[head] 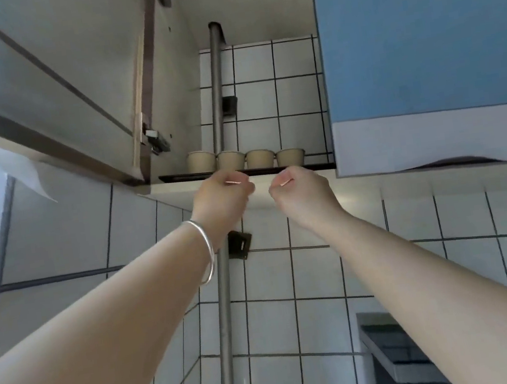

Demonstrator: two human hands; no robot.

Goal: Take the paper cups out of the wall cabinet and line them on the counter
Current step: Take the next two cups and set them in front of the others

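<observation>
Paper cups, four small beige ones with rolled rims (246, 160), stand in a row on a dark flat tray (179, 177) at the front edge of the open wall cabinet's white bottom shelf (174, 190), well above the person. None is taken out yet.

I think the risk is the height and the angle. The reach goes upward from below, so a finger could knock a light cup backward, or push one against its neighbour, since the two on the left look to touch. Pulling the tray instead could tip the whole row.

On the left, the left hand (223, 195), with a thin silver bangle (205, 249) at the wrist, is loosely curled and holds nothing, just below the second cup. The right hand (300, 192) is also half closed and empty, under the fourth cup. Both arms are stretched up, the hands near each other but apart.
</observation>
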